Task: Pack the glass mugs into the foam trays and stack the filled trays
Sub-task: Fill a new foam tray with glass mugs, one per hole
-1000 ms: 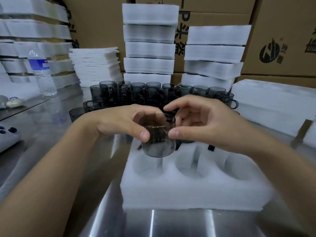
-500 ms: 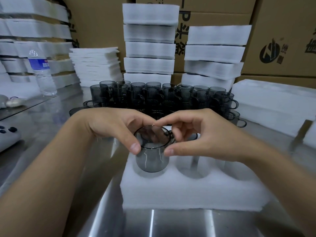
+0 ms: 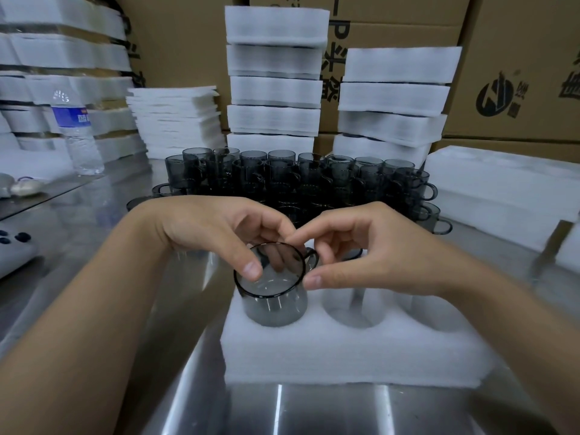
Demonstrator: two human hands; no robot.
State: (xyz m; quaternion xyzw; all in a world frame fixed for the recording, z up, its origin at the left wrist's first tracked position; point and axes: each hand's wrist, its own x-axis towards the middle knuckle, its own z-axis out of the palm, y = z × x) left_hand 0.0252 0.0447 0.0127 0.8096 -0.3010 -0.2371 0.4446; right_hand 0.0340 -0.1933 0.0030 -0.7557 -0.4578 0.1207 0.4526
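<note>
Head view: foam tray point(image 3: 345, 356) on desk point(image 3: 94, 246), lower centre. Mug point(image 3: 273, 306) part-sunk in left pocket. Left hand point(image 3: 213, 233) grip clamped on rim, right hand point(image 3: 376, 255) grip pinching handle side, likely seating it square. Loose mugs point(image 3: 282, 177) behind; tray stacks point(image 3: 273, 89) beyond.

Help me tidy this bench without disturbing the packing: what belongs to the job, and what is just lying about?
Job: glass mug, held by left hand and right hand; foam tray under it; waiting mugs; stacked foam trays.
Lying about: water bottle; cardboard boxes; device with dark buttons.
</note>
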